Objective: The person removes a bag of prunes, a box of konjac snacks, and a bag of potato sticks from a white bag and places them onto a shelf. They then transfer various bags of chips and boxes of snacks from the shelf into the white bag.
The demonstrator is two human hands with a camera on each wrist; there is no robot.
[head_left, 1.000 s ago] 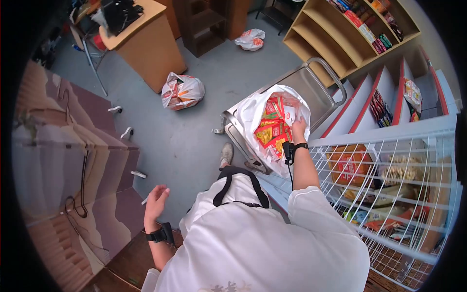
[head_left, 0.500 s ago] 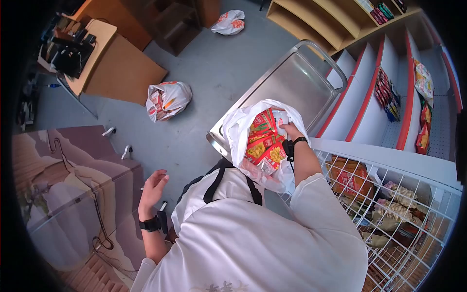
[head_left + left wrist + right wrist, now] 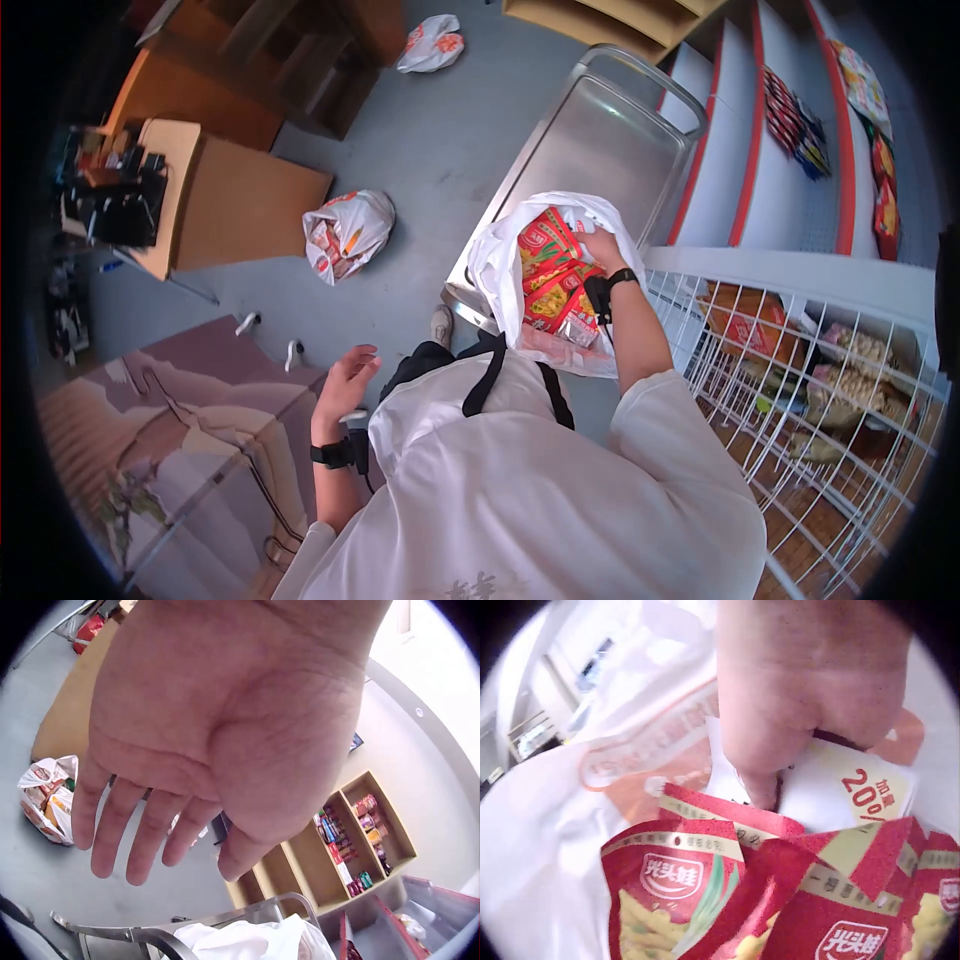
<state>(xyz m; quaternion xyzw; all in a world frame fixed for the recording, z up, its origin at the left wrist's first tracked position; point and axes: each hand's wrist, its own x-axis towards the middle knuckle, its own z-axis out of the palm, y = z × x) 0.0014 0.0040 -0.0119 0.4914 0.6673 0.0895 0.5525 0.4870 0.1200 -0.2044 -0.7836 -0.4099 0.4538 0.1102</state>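
A white plastic bag (image 3: 498,262) stands open on the metal cart, holding several red snack packets (image 3: 545,250). My right hand (image 3: 602,250) is inside the bag's mouth on its right side. Up close in the right wrist view, that hand (image 3: 802,690) pinches a white packet (image 3: 840,784) with red print, beside the red packets (image 3: 671,889); some fingertips are hidden. My left hand (image 3: 345,385) hangs in the air left of my body, touching nothing. Its palm (image 3: 217,712) and spread, relaxed fingers fill much of the left wrist view.
The cart (image 3: 605,140) has a raised handle. At the right are red-edged shelves (image 3: 735,130) and a white wire basket (image 3: 790,400) with food packs. Two filled bags (image 3: 350,235) (image 3: 432,44) lie on the floor. A desk (image 3: 240,200) and patterned panels (image 3: 210,400) are leftward.
The head view has turned and shifted, showing more of the cart and wire basket. My right hand stays in the bag at the white packet; my left hand still hangs free.
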